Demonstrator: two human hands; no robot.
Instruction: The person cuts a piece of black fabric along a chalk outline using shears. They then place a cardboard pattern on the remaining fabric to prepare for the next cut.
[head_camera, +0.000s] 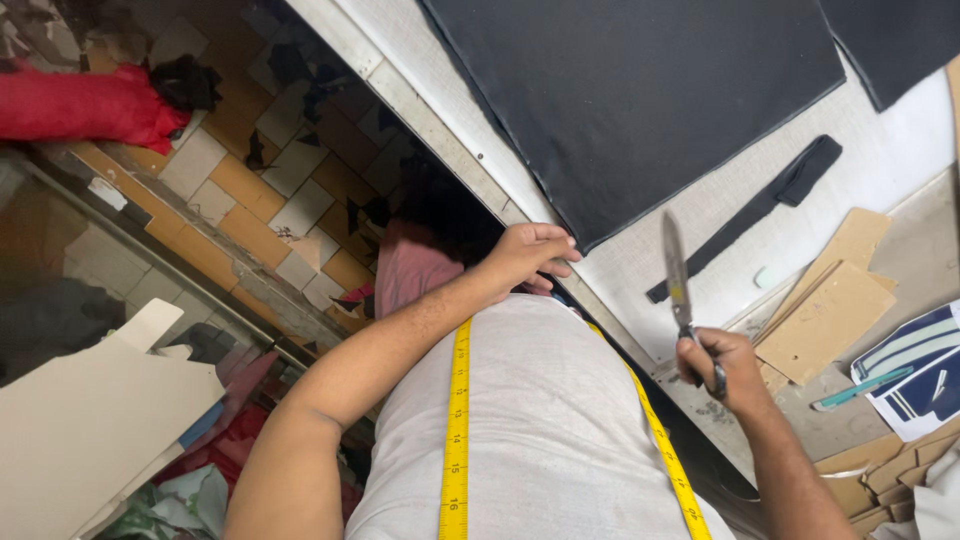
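Observation:
My left hand (527, 255) rests at the table edge, its fingers curled on the near corner of a large black fabric sheet (630, 95) spread on the white table (900, 150). My right hand (722, 368) grips the handles of a pair of metal scissors (677, 272), blades closed and pointing up toward the fabric, apart from it. A yellow measuring tape (457, 420) hangs around my neck over my light shirt.
A narrow black fabric strip (760, 205) lies right of the sheet. Brown cardboard pattern pieces (825, 320), a teal pen (862, 388) and striped printed paper (915, 375) sit at the right. A second black sheet (900, 40) lies top right. Red cloth (85, 105) and scraps litter the tiled floor at left.

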